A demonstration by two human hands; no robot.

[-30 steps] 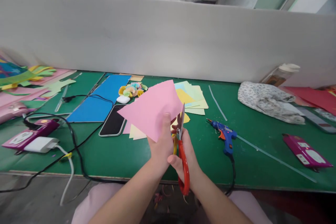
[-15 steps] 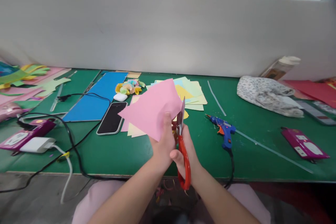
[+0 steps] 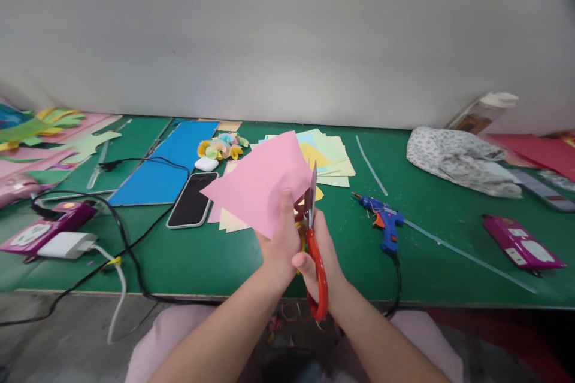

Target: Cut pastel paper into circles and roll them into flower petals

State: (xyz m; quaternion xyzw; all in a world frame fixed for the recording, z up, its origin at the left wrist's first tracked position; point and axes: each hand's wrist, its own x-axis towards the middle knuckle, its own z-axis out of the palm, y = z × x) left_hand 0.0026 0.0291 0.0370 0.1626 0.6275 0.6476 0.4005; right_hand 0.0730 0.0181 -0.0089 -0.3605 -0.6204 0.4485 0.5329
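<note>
My left hand (image 3: 281, 245) pinches the near corner of a pink paper sheet (image 3: 260, 182) and holds it up above the green table (image 3: 206, 257). Red-handled scissors (image 3: 314, 251) are gripped in my right hand (image 3: 321, 257), fingers through the loops. Their blades point up along the sheet's right edge, touching it. Behind the sheet lies a fan of pale yellow and green papers (image 3: 330, 158).
A blue glue gun (image 3: 384, 224) with its cord lies right of my hands. A phone (image 3: 193, 200), white earbud case (image 3: 206, 164), blue sheet (image 3: 168, 161), cables and charger (image 3: 67, 245) sit left. A patterned cloth (image 3: 458, 161) and magenta box (image 3: 521, 242) lie right.
The scissors and pink sheet stay together in my hands, raised slightly. The view shifted a little; nothing on the table moved.
</note>
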